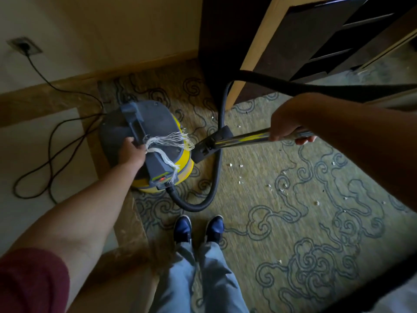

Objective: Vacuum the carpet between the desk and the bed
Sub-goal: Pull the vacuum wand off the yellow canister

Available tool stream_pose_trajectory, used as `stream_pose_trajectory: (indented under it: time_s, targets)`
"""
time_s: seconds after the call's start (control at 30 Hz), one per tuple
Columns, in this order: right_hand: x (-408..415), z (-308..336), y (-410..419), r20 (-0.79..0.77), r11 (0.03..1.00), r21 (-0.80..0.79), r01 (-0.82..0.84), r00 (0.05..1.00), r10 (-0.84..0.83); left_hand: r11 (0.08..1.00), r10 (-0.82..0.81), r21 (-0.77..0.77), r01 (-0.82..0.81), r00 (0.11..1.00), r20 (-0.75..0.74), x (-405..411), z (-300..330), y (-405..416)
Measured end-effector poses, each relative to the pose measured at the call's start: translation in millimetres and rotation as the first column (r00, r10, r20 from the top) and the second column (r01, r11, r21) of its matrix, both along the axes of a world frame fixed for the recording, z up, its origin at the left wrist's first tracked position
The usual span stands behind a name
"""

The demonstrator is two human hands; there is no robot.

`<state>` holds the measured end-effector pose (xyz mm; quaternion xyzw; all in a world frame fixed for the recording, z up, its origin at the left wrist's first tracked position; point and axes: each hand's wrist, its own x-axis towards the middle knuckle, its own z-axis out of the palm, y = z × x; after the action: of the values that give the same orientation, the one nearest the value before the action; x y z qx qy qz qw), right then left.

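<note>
While the person's dark blue shoes (198, 227) stand at the near edge of the patterned green carpet (293, 222), both arms reach forward over it. Nearest, the left hand (132, 151) has its fingers curled round the grey plastic handle (144, 141) on top of the yellow drum vacuum cleaner (155, 145), which sits on the carpet's left border beside the pale hard floor (33, 154). A tuft of white string (173, 141) is tied to that handle. To the right and a little farther out, the right hand (286, 125) is wrapped round the shiny metal wand (243, 137). The wand's long axis runs nearly level, right to left, ending in the black floor nozzle (213, 144), which hangs just beside the drum rather than flat on the pile. The black ribbed hose (216, 177) loops between them. White crumbs (241, 166) lie scattered to the right of the nozzle, below the right hand, so that hand looks best placed to swing the nozzle rightward and down. Farther back stand dark wooden furniture (304, 41) and a wall socket (24, 46) with its black cord (52, 141).
</note>
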<state>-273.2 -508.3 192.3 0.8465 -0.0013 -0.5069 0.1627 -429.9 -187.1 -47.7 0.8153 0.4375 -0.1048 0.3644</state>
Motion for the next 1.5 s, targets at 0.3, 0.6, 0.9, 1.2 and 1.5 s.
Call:
stream_pose_trajectory:
  time_s: [0.3,0.6,0.9,1.2,1.5]
  targets:
    - [-34.9,-36.9,4.6,0.073,0.991,0.039,-0.132,0.989,0.129,0.448,-0.806,0.491,0.747,0.575,-0.14,-54.7,-4.0,-19.0]
    - [-83.6,-124.5,-11.6,0.15,0.948,-0.077,-0.31,0.936,0.318,0.222,-0.765,0.471,0.854,0.452,-0.459,-57.6,-18.8,-52.5]
    - [-73.2,-152.5,-23.5,0.128,0.963,-0.015,-0.27,0.954,0.27,0.288,-0.688,0.501,0.816,0.54,-0.485,-54.9,-35.4,-70.3]
    - [-68.1,-162.4,-38.4,0.096,0.974,0.02,-0.226,0.97,0.224,0.352,-0.676,0.559,0.751,0.617,-0.402,-54.9,-46.2,-74.8]
    - [-71.4,-174.0,-39.3,0.092,0.953,0.004,-0.304,0.949,0.303,0.363,-0.651,0.594,0.718,0.652,-0.389,-52.5,-46.1,-79.8]
